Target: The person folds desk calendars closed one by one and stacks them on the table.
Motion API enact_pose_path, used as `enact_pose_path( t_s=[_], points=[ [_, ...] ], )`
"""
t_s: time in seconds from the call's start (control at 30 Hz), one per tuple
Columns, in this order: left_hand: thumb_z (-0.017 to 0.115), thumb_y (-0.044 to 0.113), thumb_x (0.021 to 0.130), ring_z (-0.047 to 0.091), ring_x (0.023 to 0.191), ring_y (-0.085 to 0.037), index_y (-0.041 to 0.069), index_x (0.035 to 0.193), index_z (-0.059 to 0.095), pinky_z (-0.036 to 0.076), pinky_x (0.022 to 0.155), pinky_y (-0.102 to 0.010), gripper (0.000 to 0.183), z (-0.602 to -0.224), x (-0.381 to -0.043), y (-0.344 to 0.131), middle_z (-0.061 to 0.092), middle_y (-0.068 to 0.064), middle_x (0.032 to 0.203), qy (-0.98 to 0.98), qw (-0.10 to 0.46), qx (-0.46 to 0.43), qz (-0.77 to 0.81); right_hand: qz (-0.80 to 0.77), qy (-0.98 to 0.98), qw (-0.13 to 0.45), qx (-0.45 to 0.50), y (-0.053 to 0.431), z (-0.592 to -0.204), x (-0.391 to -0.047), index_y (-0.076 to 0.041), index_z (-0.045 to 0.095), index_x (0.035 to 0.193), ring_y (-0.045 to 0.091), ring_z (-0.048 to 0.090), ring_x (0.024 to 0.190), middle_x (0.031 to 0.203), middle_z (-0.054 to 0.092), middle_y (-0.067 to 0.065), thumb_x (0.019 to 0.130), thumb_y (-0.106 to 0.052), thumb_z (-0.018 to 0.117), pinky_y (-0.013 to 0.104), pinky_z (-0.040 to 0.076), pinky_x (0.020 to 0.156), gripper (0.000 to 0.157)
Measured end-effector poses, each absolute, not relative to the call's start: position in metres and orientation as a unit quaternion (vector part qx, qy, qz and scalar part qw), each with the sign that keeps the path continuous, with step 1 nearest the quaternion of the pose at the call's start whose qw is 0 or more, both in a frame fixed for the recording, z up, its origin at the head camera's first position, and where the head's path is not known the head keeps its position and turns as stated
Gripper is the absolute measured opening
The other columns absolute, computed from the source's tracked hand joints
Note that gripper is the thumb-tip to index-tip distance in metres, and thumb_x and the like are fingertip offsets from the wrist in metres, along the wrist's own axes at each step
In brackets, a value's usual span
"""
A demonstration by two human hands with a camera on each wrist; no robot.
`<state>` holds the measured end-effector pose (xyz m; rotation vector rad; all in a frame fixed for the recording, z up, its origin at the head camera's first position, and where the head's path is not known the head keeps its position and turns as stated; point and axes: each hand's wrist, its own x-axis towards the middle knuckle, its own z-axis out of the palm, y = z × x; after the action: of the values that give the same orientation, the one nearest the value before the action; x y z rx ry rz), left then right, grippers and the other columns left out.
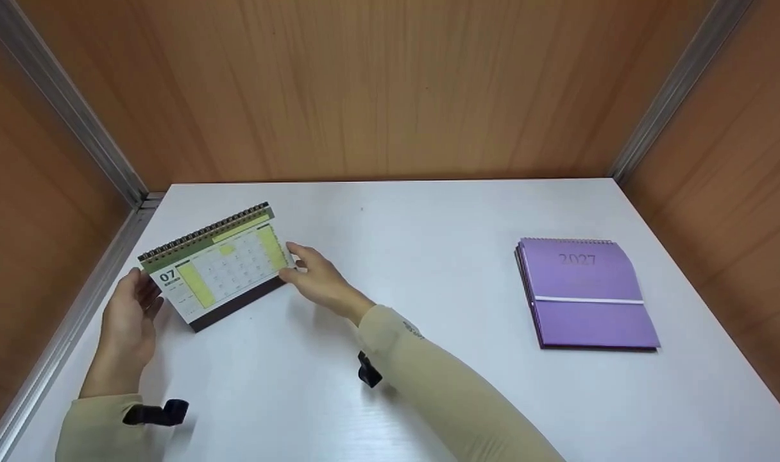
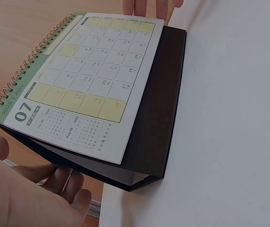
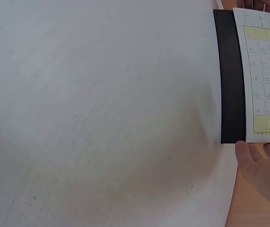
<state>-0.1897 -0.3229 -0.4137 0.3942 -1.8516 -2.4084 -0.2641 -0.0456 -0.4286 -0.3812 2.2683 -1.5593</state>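
A spiral-bound desk calendar [image 1: 226,266], tent-shaped with a dark base, stands tilted at the table's left. Its page reads 07, with yellow and green areas. My left hand [image 1: 128,317] is at its left edge, fingers curled against the back panel in the left wrist view; the thumb is near the spiral end. Around the right edge my right hand [image 1: 322,279] grips it, thumb by the lower corner and other fingers farther up the side. In the right wrist view, that thumb [image 3: 245,153] meets the dark base's corner. Some fingertips are hidden behind the calendar.
A purple 2027 calendar or planner [image 1: 585,324] with a white band lies at the right of the white table [image 1: 428,256]. Wooden panels [image 1: 390,90] with metal corner strips enclose the table at the back and both sides.
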Motion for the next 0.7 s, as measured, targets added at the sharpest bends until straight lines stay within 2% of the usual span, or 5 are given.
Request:
enact_pose_path(
  t_s=[0.33, 0.43, 0.57, 0.7],
  points=[
    [0.03, 0.042, 0.105, 0.034, 0.107, -0.01, 0.012, 0.116, 0.051, 0.029, 0.098, -0.022, 0.038, -0.405, -0.195, -0.324, 0.04, 0.001, 0.117, -0.57, 0.065, 0.1, -0.813, -0.549, 0.802, 0.185, -0.143, -0.044, -0.429, -0.265, -0.027, 0.032, 0.153, 0.017, 0.038, 0.139, 0.156, 0.032, -0.007, 0.095, -0.038, 0.056, 0.04, 0.035, 0.112, 0.064],
    [0.03, 0.043, 0.105, 0.034, 0.109, -0.009, 0.012, 0.127, 0.045, 0.026, 0.101, -0.022, 0.04, -0.402, -0.196, -0.325, 0.04, 0.002, 0.12, -0.571, 0.066, 0.093, -0.813, -0.549, 0.802, 0.184, -0.146, -0.044, -0.429, -0.265, -0.026, 0.031, 0.154, 0.017, 0.038, 0.138, 0.155, 0.033, -0.007, 0.095, -0.037, 0.055, 0.04, 0.035, 0.112, 0.064],
    [0.029, 0.044, 0.105, 0.032, 0.113, -0.008, 0.014, 0.15, 0.026, 0.019, 0.104, -0.024, 0.054, -0.4, -0.197, -0.325, 0.037, 0.004, 0.125, -0.577, 0.061, 0.085, -0.81, -0.55, 0.802, 0.183, -0.145, -0.045, -0.43, -0.265, -0.026, 0.031, 0.154, 0.017, 0.039, 0.138, 0.155, 0.034, -0.006, 0.096, -0.036, 0.055, 0.04, 0.036, 0.111, 0.064],
    [0.029, 0.043, 0.106, 0.031, 0.115, -0.008, 0.012, 0.156, 0.016, 0.018, 0.105, -0.025, 0.06, -0.397, -0.198, -0.326, 0.036, 0.004, 0.127, -0.568, 0.065, 0.077, -0.817, -0.552, 0.801, 0.183, -0.145, -0.045, -0.43, -0.265, -0.026, 0.031, 0.154, 0.018, 0.039, 0.138, 0.155, 0.033, -0.006, 0.096, -0.035, 0.055, 0.04, 0.036, 0.111, 0.063]
  ],
)
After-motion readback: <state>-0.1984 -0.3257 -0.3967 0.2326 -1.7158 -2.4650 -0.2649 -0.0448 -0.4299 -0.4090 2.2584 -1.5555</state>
